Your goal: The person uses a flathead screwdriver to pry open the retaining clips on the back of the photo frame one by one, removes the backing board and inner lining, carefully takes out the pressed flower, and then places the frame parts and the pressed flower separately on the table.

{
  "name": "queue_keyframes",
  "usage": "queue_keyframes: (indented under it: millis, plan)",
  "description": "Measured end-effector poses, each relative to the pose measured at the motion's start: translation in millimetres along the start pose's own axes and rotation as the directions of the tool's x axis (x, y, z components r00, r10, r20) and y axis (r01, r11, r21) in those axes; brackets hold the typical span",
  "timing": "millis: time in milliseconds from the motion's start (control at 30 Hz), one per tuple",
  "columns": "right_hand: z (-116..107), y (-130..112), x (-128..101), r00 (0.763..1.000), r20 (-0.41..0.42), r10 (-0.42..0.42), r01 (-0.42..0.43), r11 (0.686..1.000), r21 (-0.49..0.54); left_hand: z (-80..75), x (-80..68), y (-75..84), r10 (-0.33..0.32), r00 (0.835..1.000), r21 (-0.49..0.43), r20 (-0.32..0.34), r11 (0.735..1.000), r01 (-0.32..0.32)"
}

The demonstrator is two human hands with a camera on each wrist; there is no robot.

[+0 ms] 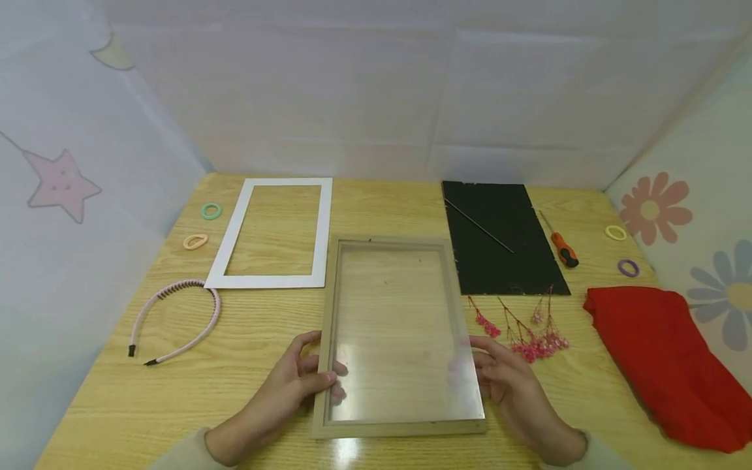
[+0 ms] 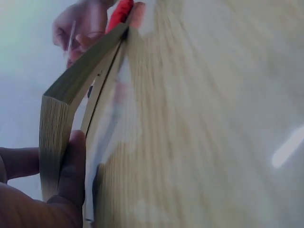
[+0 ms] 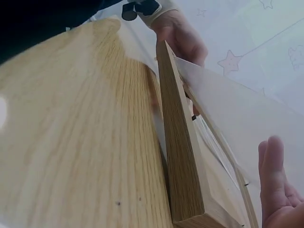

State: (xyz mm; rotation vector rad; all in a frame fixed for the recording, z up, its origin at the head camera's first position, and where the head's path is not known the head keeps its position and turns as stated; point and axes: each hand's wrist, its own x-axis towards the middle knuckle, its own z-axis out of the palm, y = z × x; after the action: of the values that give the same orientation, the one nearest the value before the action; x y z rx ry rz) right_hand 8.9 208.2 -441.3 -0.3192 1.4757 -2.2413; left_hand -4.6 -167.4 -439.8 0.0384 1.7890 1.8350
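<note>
A: What is being handled?

B: A wooden picture frame [image 1: 399, 339] with a clear pane in it. It sits at the near middle of the wooden table [image 1: 106, 391], its near edge lifted slightly, and both hands are on its long sides.

A: How does the left hand grip it?

B: The left hand [image 1: 294, 382] clasps the left rail, thumb lying over the top onto the pane and the fingers curled underneath. The left wrist view shows the thumb [image 2: 71, 166] pressed against the rail's edge.

A: And the right?

B: The right hand [image 1: 508, 382] holds the right rail, fingers tucked under it and showing faintly through the glass. In the right wrist view one finger [image 3: 271, 166] stands straight beside the frame, so how firmly that hand grips I cannot tell.

A: What lies around it?

B: Just right of the frame, sprigs of pink dried flowers [image 1: 523, 329]. Beyond them a black backing board [image 1: 499, 238] with an orange-handled screwdriver [image 1: 563, 247] beside it, and a red cloth [image 1: 664, 359] at the right edge. To the left, a white mat board [image 1: 276, 232] and a pink headband [image 1: 176, 320].
</note>
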Motion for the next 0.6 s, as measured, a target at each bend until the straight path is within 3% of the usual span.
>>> queue_keyframes:
  millis: [100,233,333,367,433,600]
  plan:
    - [2,2,5,1.0,0.007,-0.014,0.014,1.0,-0.013,0.4,1.6,4.0,0.006,0.994,0.211,-0.109,0.977,0.017]
    - [8,3,13,0.989,-0.145,0.016,-0.047,0.975,-0.216,1.1,4.6,10.4,0.039,0.968,0.465,-0.247,0.881,0.084]
    - [11,2,17,0.964,-0.265,0.029,-0.111,0.947,-0.301,0.5,6.8,14.0,0.078,0.965,0.58,-0.25,0.81,0.085]
    - [11,2,17,0.956,-0.291,0.025,-0.119,0.943,-0.312,0.2,7.2,14.6,0.08,0.969,0.598,-0.235,0.798,0.079]
    - [11,1,17,0.948,-0.318,0.002,-0.108,0.942,-0.316,-0.2,8.1,15.7,0.073,0.978,0.602,-0.196,0.796,0.061]
    - [8,-6,15,0.936,-0.341,-0.091,-0.035,0.938,-0.345,-1.7,9.3,17.0,0.036,0.991,0.548,-0.131,0.835,0.042]
